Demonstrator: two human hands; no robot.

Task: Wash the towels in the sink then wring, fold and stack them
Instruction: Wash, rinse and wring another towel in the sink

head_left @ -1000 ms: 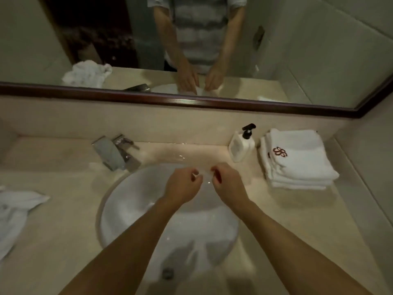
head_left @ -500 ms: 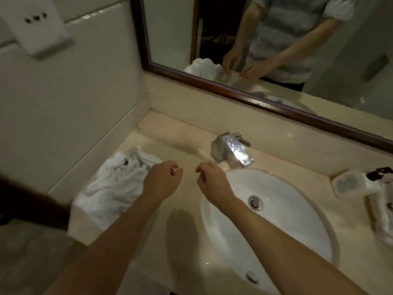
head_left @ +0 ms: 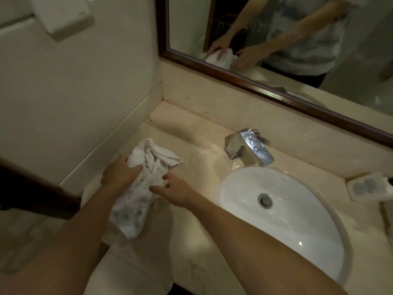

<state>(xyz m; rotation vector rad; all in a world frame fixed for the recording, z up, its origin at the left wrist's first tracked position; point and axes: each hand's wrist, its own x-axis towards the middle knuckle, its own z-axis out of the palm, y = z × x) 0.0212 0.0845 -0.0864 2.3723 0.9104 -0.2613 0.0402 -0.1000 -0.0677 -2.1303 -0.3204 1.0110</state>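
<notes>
Here, a crumpled white cloth towel (head_left: 146, 179) lies on the beige marble counter (head_left: 197, 211), left of the white oval sink (head_left: 278, 211), probably waiting there unwashed. The left hand (head_left: 120, 174) is clenched around the towel's upper folds, likely to lift it toward the basin. The right hand (head_left: 174, 191) hovers just beside the cloth, fingers spread and holding nothing, seemingly ready to gather the loose end. A chrome faucet (head_left: 249, 146) stands behind the sink.
</notes>
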